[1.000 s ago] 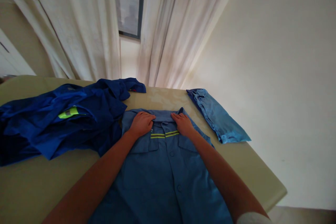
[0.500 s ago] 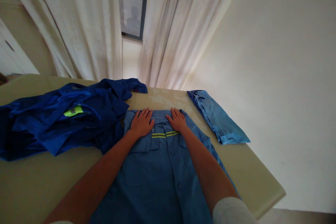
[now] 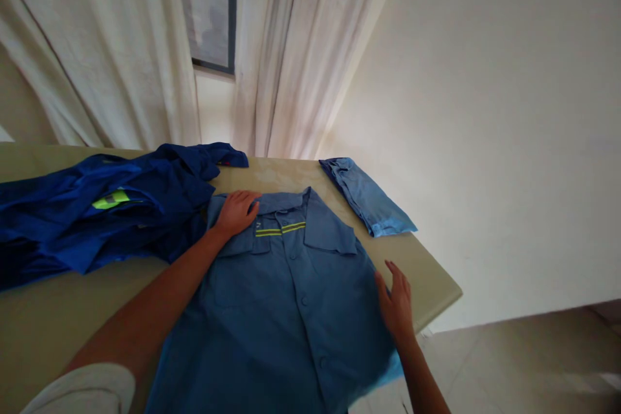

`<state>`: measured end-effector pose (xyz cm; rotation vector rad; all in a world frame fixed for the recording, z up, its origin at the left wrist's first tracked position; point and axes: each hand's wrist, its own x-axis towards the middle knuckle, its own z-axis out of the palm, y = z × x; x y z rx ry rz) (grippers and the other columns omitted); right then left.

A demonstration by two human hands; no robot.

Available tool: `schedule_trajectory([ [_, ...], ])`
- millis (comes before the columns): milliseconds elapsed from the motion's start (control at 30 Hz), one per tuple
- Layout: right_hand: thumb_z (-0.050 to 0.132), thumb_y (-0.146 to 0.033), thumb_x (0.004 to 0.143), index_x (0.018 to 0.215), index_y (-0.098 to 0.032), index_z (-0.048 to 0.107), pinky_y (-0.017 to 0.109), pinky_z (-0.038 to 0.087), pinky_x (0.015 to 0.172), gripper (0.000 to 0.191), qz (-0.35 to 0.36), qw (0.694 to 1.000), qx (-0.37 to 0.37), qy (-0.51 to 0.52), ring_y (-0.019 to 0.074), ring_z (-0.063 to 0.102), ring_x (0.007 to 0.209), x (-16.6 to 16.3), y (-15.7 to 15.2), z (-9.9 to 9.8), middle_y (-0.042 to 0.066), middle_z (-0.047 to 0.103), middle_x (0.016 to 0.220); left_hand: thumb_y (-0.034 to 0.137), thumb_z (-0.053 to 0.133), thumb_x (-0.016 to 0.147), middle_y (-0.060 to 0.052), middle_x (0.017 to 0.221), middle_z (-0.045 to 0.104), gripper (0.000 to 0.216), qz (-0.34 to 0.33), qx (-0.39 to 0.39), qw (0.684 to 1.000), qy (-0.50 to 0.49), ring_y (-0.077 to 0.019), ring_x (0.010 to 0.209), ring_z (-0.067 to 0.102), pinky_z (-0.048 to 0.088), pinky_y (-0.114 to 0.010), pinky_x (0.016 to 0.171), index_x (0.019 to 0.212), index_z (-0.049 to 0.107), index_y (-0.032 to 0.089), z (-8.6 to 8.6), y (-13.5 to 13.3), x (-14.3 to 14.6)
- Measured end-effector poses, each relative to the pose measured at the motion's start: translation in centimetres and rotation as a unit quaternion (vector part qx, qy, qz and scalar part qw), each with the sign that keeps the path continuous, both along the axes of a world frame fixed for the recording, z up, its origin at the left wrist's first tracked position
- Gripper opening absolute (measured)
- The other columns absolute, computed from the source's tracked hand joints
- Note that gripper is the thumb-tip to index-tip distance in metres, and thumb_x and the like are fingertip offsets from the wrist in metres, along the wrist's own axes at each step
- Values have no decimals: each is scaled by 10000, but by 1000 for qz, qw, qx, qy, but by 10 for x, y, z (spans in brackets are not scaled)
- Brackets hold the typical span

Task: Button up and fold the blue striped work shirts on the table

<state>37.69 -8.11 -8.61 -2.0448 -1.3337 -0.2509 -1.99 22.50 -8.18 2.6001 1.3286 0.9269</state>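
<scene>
A blue-grey button-up work shirt [image 3: 262, 310] lies front up on the table, its collar end away from me and two yellow stripes across the upper chest. My left hand [image 3: 236, 212] rests with fingers stretched out on the shirt's upper left corner. At the shirt's right side, my right hand [image 3: 398, 303] is open, fingers apart, near the edge of the cloth; whether it touches the fabric I cannot tell. The lower part of the shirt runs out of view at the bottom.
A crumpled dark blue garment [image 3: 130, 207] with a bright yellow-green patch lies to the left. At the back right is a folded light blue garment [image 3: 371, 197]. The table [image 3: 431, 272] ends at a corner on the right, beside a white wall [image 3: 495, 142]. Curtains [image 3: 291, 58] hang behind.
My right hand has left the collar area and moved right and towards me, to the shirt's side. My left hand stays on the upper left corner. The view has turned to the right.
</scene>
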Motion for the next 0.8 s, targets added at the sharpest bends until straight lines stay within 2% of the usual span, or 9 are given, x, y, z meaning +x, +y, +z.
schedule_trajectory([
  [67,382,-708,973,1362,-140,596,575,386,1125,720,-51,999,1,18,389,548,1312,12,-42,-19,220,624,1369,225,430,967,-107,1167,735,356,-90,-1,995,34,-268,1151,628,450,-432,1073,1144,739,214,4,-15,9],
  [133,401,-735,952,1362,-149,597,586,382,1120,741,-89,995,17,27,403,544,1306,12,-71,-36,226,625,1352,185,434,963,-89,1152,732,356,-186,-16,979,79,-237,1124,632,459,-387,1053,1138,741,226,6,-33,25],
  [200,428,-743,942,1367,-124,591,597,363,1125,768,-107,993,46,33,413,521,1320,3,-88,-48,245,608,1357,227,432,1000,-83,1231,711,357,-199,-41,972,117,-219,1160,614,449,-361,1062,1223,712,227,7,-49,45],
  [300,443,-731,950,1324,-70,609,598,339,1133,777,-115,988,85,51,417,481,1348,-12,-97,-57,279,570,1384,351,418,1043,-113,1395,633,405,-103,-66,981,152,-254,1241,564,432,-392,1075,1331,655,193,7,-59,70],
  [400,447,-729,954,1272,-73,640,583,337,1135,754,-115,987,92,62,410,489,1331,-15,-96,-59,274,572,1375,368,418,1036,-165,1405,615,442,-25,-69,984,163,-324,1243,541,442,-455,1036,1344,642,144,7,-59,82],
  [500,456,-724,954,1248,-95,651,570,341,1132,721,-107,988,92,55,396,502,1308,-11,-96,-61,252,585,1361,349,407,1026,-188,1367,635,454,21,-64,983,169,-372,1244,519,439,-507,1002,1354,631,128,4,-63,88],
  [567,451,-716,960,1249,-109,648,564,344,1125,701,-104,989,93,52,387,504,1301,-9,-97,-62,240,584,1358,354,374,1031,-203,1416,605,494,49,-57,983,167,-398,1271,489,421,-538,1003,1403,590,110,-1,-67,90],
  [700,412,-679,988,1270,-111,632,579,332,1122,671,-113,988,91,48,392,485,1319,-11,-98,-65,244,569,1372,426,392,1018,-185,1536,516,562,121,-63,981,140,-397,1287,470,402,-538,1024,1461,528,109,-9,-75,92],
  [800,380,-637,1012,1284,-101,618,589,322,1125,646,-114,988,90,46,397,469,1336,-15,-98,-66,255,553,1391,477,441,991,-178,1497,552,577,137,-74,981,119,-397,1276,479,418,-539,1018,1419,562,110,-9,-76,91],
])
